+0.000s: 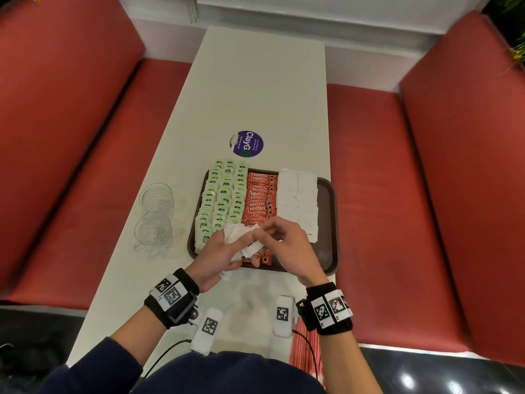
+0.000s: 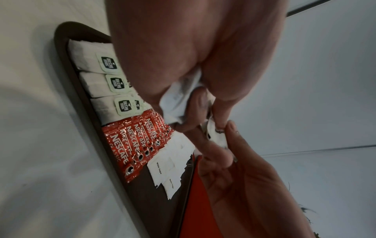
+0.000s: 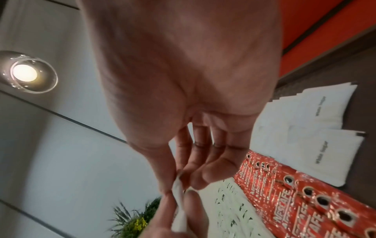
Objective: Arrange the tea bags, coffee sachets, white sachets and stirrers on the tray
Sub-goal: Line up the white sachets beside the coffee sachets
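Left hand (image 1: 218, 253): a bunch of white sachets (image 1: 241, 237) is gripped by curled fingers.
Right hand (image 1: 284, 245): one sachet is pinched between thumb and fingers above the tray (image 1: 326, 223).

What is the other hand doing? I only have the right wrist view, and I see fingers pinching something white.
Observer: The left hand grips a bunch of white sachets above the near end of the tray.
Operator: Is there room left on that tray?
Observer: In the head view, a bare brown strip runs along its right side.
Operator: And the stirrers?
Observer: A red-striped bundle, likely the stirrers, lies on the table beside the person's right wrist, off the tray.
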A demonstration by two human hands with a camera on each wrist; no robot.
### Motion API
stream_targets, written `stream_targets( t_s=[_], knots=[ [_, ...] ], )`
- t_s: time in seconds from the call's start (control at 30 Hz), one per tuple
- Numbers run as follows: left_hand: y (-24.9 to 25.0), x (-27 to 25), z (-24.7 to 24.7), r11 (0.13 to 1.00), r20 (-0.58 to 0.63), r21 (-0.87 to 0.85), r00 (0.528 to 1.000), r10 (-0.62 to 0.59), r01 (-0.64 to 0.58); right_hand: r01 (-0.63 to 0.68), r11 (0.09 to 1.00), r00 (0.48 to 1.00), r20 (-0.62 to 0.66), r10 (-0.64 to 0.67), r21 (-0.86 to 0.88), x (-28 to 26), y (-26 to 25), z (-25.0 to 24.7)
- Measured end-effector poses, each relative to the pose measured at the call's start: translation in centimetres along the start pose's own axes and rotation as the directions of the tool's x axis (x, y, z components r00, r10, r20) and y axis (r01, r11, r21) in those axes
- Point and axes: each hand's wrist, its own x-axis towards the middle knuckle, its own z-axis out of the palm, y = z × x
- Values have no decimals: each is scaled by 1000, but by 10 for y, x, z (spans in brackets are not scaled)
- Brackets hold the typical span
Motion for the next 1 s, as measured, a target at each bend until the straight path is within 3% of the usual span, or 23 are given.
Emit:
stream_targets(
  t_s=[0.2, 0.4, 0.6, 0.7, 0.83, 0.9, 1.0],
  knots=[
    [4, -2, -2, 999, -92, 11, 995, 44, -43, -25, 999, 991, -133, 22, -20, -1, 4, 0],
    [1, 4, -3, 996, -177, 57, 981, 79, -70, -74, 997, 995, -61, 75, 16, -12, 5, -1],
    [-4, 3, 4, 995, -164, 92, 985, 54, -39, -147, 983, 980, -120, 161, 114, -18, 23, -9],
    [-3, 3, 2, 996, -191, 88, 982, 17, 0, -171, 972, 938, -276, 211, 162, -20, 41, -31],
    [-4, 2, -6, 999, -212, 45, 977, -11, 21, -218, 969, 812, -530, 244, 113, -19, 76, -67],
    [-4, 0, -8, 999, -221, 39, 975, -28, 37, -267, 962, 775, -578, 255, 66, -15, 89, -75],
    [-5, -1, -10, 997, -225, 24, 972, -64, 71, -319, 948, 776, -578, 253, -13, -5, 101, -74]
  ],
)
